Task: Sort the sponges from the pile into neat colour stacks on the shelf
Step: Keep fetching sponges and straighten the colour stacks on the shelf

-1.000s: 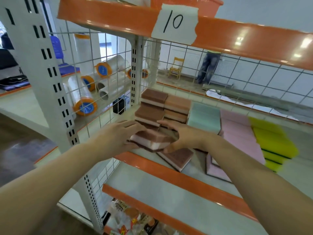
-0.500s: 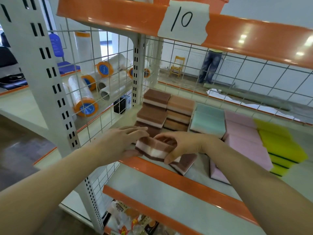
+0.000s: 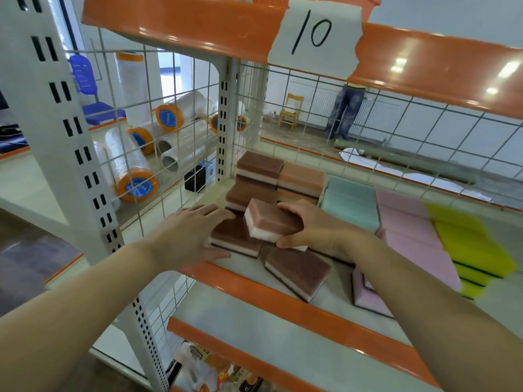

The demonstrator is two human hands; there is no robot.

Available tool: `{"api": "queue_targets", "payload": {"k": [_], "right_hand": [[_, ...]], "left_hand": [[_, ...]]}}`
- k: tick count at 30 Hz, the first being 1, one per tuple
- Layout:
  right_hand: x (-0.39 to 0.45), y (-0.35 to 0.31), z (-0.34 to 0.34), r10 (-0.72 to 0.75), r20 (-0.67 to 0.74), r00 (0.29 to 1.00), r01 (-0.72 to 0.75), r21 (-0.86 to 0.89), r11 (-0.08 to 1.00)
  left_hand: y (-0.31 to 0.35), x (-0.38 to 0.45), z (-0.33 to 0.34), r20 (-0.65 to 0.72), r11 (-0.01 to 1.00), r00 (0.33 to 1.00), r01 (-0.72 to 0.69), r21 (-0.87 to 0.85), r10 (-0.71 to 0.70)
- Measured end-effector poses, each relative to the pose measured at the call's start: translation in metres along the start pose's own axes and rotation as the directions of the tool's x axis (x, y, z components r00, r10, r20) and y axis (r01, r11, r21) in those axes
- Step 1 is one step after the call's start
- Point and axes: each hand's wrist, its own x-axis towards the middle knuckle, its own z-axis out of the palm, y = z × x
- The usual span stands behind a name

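Brown sponge (image 3: 270, 222) lifted higher, right grip (image 3: 317, 227) clamped on it, left grip (image 3: 186, 236) flat, label (image 3: 314, 35) "10"

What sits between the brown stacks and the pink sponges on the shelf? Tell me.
The teal sponges sit between the brown stacks and the pink sponges, seen in the head view.

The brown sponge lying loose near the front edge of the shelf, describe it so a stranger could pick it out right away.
Find the shelf below the paper label marked 10. At its orange front edge, below the right hand, lies the loose brown sponge. Unlike the other brown sponges, it lies alone, skewed and untouched, neither stacked nor held.
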Motion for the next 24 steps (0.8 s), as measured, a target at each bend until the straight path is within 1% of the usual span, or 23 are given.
{"api": "queue_targets", "payload": {"k": [2, 5, 7, 9, 12, 15, 17, 22, 24], "right_hand": [[0.006, 0.001, 0.001, 0.004, -0.07, 0.998, -0.007, -0.035, 0.999], [0.014, -0.003, 0.0, -0.005, -0.243, 0.97, -0.001, -0.025, 1.0], [0.02, -0.007, 0.0, -0.033, -0.342, 0.939, 0.014, -0.057, 0.998], [0.026, -0.011, 0.0, -0.038, -0.4, 0.916, -0.009, -0.117, 0.993], [0.038, -0.015, 0.001, -0.025, -0.426, 0.904, -0.078, -0.222, 0.972], [0.049, -0.021, 0.001, -0.012, -0.428, 0.904, -0.11, -0.26, 0.959], [0.056, -0.026, 0.0, -0.017, -0.426, 0.905, -0.125, -0.303, 0.945], [0.075, -0.029, -0.001, -0.035, -0.393, 0.919, -0.115, -0.351, 0.929], [0.082, -0.027, 0.0, -0.037, -0.371, 0.928, -0.102, -0.35, 0.931]], "left_hand": [[-0.007, 0.003, -0.003, -0.013, 0.999, 1.0, -0.014, 0.05, 0.014], [-0.015, 0.006, -0.003, 0.033, 0.982, 0.999, -0.04, 0.183, 0.034], [-0.016, 0.009, -0.005, 0.045, 0.978, 0.999, -0.035, 0.207, 0.026], [-0.019, 0.011, -0.008, 0.043, 0.981, 0.999, -0.003, 0.192, -0.005], [-0.025, 0.015, -0.009, 0.012, 0.983, 1.0, 0.014, 0.184, -0.017], [-0.031, 0.02, -0.011, -0.042, 0.987, 0.999, 0.017, 0.161, -0.011], [-0.032, 0.024, -0.012, -0.054, 0.989, 0.998, 0.028, 0.146, -0.021], [-0.038, 0.037, -0.01, -0.152, 0.994, 0.985, 0.094, 0.048, -0.085], [-0.039, 0.043, -0.009, -0.164, 0.995, 0.982, 0.096, 0.039, -0.088]]}}
